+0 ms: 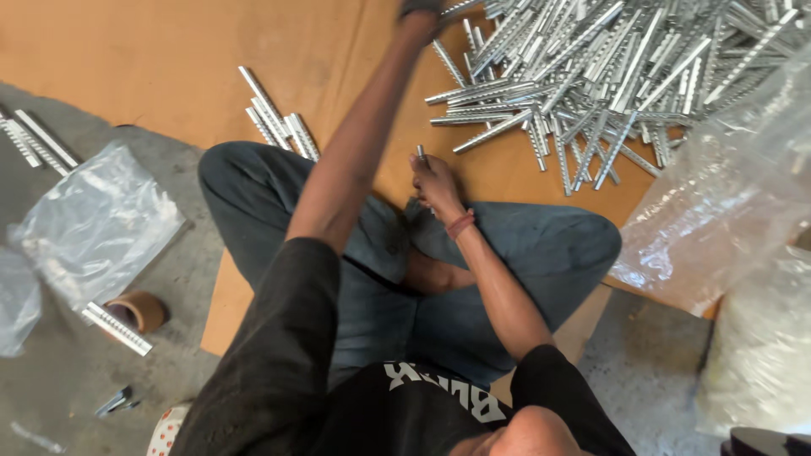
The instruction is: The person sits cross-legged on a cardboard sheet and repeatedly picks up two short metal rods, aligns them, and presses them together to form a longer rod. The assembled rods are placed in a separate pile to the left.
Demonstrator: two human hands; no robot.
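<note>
I sit cross-legged on a brown cardboard sheet (169, 59). My left hand (420, 8) reaches far forward to the edge of a big pile of shiny notched metal strips (608, 76). It is mostly cut off by the top of the frame, and its fingers lie against one strip. My right hand (435, 181) rests above my crossed legs, closed around a short upright bundle of metal strips (421, 154) whose ends poke out above the fingers. A red band circles that wrist.
A small group of strips (279, 118) lies on the cardboard to the left. On the grey floor at the left are clear plastic bags (93, 219), a brown tape roll (139, 311), and loose strips (117, 329). Large plastic bags (726, 194) stand at the right.
</note>
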